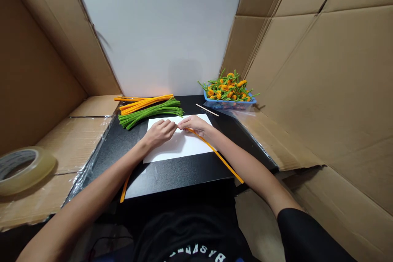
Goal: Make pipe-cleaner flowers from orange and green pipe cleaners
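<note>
My left hand and my right hand meet fingertip to fingertip above a white sheet of paper. Both are closed in a pinch. From my right hand an orange pipe cleaner runs down past the table's front edge, under my right forearm's inner side. Another orange pipe cleaner end pokes out below my left forearm; the forearm hides where it leads, though it points toward my left hand. What lies exactly between the fingertips is hidden.
Behind my left hand lie bundles of orange pipe cleaners and green pipe cleaners. A thin wooden stick lies near a blue basket of orange flowers with green stems. Clear tape roll at left; cardboard walls flank the black table.
</note>
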The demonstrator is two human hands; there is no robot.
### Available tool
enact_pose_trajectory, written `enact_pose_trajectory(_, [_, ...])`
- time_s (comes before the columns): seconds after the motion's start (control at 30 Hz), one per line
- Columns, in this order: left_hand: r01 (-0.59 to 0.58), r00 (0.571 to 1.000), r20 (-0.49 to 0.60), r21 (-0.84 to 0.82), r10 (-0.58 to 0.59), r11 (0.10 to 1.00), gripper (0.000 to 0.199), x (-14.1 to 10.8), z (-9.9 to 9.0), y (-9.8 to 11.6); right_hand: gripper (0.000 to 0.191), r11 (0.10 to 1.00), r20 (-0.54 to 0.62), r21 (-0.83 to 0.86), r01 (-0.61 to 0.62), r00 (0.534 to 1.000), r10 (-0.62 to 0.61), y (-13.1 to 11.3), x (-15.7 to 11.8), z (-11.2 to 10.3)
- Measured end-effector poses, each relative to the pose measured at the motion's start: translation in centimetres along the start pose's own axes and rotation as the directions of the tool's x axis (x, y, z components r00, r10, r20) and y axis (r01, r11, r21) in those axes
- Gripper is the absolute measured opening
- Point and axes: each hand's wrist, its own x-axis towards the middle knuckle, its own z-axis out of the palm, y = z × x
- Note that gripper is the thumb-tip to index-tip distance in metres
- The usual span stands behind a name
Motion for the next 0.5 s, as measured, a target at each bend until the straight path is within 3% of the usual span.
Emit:
enact_pose_trajectory(0.13, [-0.070,0.995,-0.060,0.099,0.076,0.993,0.019,0.03,-0.09,-0.07,0.003,0.996,0.043,0.016,-0.088,0.995,0.087,-0.27,-0.19,-0.12])
enact_pose_trajectory(0.3, [-0.098,0.989,-0.093,0.133,0.111,0.986,0.018,0.10,0.37,0.17,0.010,0.995,0.074,-0.071,-0.069,0.995,0.074,-0.04,-0.01,-0.17])
enact_pose_trajectory(0.5, [-0.088,0.990,-0.101,0.129,0.101,0.988,0.021,0.11,0.22,0.11,0.005,0.994,0.154,-0.079,-0.081,0.984,0.092,0.01,0.12,-0.56])
